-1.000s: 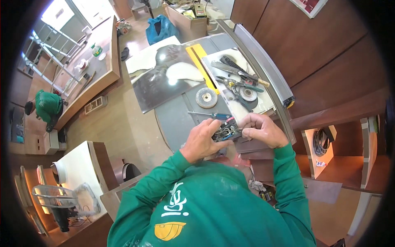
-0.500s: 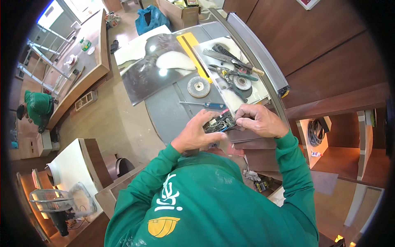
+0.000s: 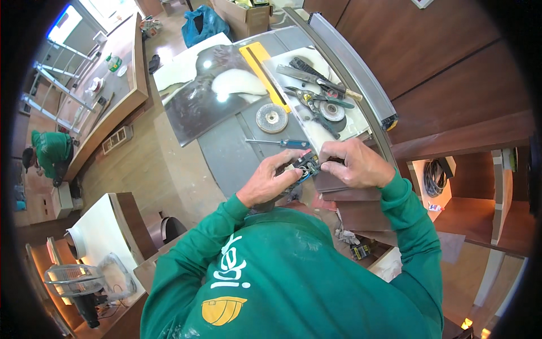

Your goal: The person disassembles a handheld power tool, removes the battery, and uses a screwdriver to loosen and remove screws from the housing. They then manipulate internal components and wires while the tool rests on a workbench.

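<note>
Just in front of my chest, my left hand [image 3: 264, 182] is wrapped round a dark device with its inside bared and wires showing [image 3: 307, 163]; its exact kind is unclear. The fingers of my right hand [image 3: 359, 164] are pinched at the device's right end, and what lies between them is hidden. Beyond my left hand, a screwdriver with a blue handle [image 3: 293, 143] lies on the grey work surface [image 3: 226, 161]. A round abrasive disc [image 3: 271, 118] rests flat behind it.
Snips [image 3: 307, 97], a smaller disc [image 3: 332, 111] and other hand tools lie on a white panel [image 3: 319, 134]. Left of them are a yellow straightedge [image 3: 258, 59] and a glossy dark sheet [image 3: 189, 116]. A co-worker in green [image 3: 52, 148] bends at far left, near a stepladder [image 3: 62, 93].
My left thumb has moved in over the device, and the device has tilted slightly. My right hand has shifted a little to the left and stays pinched at its end.
</note>
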A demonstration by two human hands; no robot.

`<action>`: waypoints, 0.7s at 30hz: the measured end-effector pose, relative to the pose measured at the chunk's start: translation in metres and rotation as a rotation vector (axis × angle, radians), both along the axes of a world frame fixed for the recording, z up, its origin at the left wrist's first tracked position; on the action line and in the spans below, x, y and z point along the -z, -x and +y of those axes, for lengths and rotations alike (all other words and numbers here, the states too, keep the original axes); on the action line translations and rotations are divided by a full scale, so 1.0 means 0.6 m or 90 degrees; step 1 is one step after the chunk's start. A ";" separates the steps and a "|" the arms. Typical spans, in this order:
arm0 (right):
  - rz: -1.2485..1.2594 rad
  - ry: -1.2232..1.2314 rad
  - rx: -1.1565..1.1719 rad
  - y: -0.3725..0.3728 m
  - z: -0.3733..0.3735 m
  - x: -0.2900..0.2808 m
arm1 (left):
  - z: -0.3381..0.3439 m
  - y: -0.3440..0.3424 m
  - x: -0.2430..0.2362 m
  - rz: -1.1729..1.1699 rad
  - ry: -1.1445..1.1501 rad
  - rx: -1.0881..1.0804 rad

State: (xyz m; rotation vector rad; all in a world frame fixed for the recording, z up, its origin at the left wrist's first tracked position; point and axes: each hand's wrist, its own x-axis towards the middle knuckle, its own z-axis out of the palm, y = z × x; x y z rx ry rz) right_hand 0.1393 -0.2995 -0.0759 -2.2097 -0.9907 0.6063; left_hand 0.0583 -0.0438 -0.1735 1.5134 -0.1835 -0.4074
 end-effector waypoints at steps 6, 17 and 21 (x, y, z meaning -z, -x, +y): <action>0.008 -0.026 0.025 0.005 0.000 0.004 | -0.002 -0.006 0.006 0.022 0.065 -0.008; -0.018 -0.042 -0.044 -0.030 0.001 0.015 | -0.012 0.000 0.013 -0.043 0.045 -0.063; -0.002 -0.055 -0.047 -0.035 -0.005 0.028 | -0.022 -0.001 0.012 -0.077 0.047 -0.086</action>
